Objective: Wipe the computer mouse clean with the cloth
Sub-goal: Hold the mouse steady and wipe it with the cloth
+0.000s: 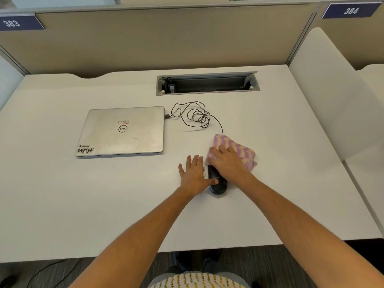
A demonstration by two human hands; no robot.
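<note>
A black computer mouse lies on the white desk, its near end showing and its far end under a folded purple-and-cream checked cloth. My right hand presses on the cloth over the mouse's far end. My left hand lies flat on the desk just left of the mouse, fingers spread, with the thumb touching the mouse's left side. The mouse's black cable coils away behind the cloth.
A closed silver laptop lies to the left, with the cable plugged into its right side. An open cable tray is set into the desk's far part. Partition walls enclose the back and right side.
</note>
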